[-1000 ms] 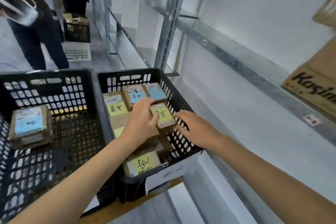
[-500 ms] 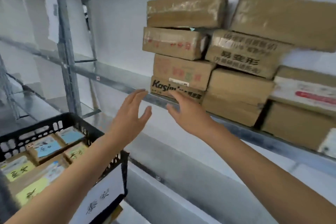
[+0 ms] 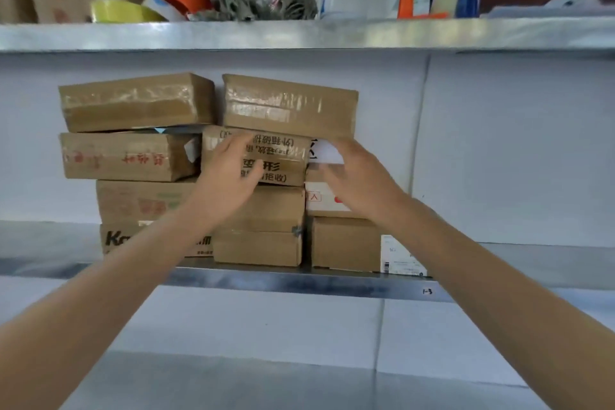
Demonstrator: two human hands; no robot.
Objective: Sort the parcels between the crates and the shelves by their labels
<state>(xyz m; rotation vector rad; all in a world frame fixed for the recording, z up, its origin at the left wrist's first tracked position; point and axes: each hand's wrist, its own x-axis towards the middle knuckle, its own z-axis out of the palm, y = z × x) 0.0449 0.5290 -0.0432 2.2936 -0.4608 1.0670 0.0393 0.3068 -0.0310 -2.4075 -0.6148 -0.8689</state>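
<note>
The printed parcel sat mid-stack on the shelf, pinned under a taped parcel. The left hand lay against its front, grip loosely spread and holding nothing. The right hand flanked its other end, too blurred to tell its grip. They were probably bracketing it to steady the stack.

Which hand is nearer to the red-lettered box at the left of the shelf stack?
Left. The left hand is just right of the red-lettered box, in front of the black-printed box; the right hand is further right, beyond that box's far end.
</note>
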